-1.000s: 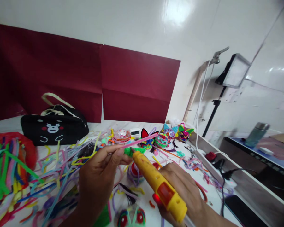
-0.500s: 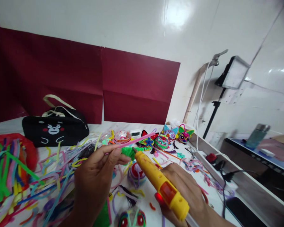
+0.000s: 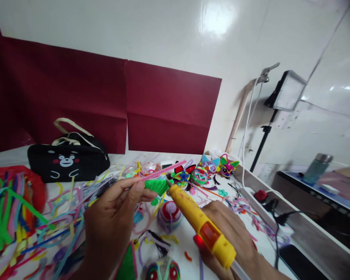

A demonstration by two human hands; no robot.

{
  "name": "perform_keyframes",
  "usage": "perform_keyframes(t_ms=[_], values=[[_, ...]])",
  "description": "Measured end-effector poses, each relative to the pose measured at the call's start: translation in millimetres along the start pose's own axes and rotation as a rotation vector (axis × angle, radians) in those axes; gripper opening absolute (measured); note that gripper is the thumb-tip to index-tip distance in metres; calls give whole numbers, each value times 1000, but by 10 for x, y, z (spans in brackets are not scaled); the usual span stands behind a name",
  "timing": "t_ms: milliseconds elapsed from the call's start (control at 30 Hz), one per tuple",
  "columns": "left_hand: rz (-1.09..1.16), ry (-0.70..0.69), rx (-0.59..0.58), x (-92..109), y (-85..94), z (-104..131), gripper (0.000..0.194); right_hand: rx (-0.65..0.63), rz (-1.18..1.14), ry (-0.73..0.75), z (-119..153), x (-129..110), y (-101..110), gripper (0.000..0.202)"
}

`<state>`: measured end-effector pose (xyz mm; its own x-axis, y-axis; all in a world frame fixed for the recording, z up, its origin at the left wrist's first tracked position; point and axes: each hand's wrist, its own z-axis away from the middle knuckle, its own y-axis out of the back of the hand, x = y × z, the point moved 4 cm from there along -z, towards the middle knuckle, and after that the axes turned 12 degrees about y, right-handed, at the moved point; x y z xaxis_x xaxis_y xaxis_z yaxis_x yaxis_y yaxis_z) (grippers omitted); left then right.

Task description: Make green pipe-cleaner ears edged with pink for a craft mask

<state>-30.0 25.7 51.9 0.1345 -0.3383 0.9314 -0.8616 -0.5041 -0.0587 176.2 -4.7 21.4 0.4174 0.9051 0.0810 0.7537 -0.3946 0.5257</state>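
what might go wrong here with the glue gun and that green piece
The yellow glue gun has its nozzle right at the edge of the green piece, close to the fingertips of the left hand, so a slip might burn them. The pink strip, in the same grip, runs just above the nozzle and could catch stray glue.
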Motion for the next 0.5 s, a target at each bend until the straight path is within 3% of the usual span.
perform_keyframes(t_ms=[500], values=[[-18, 15, 27, 79, 53, 8, 8, 33, -6, -20, -6, 25, 20, 15]])
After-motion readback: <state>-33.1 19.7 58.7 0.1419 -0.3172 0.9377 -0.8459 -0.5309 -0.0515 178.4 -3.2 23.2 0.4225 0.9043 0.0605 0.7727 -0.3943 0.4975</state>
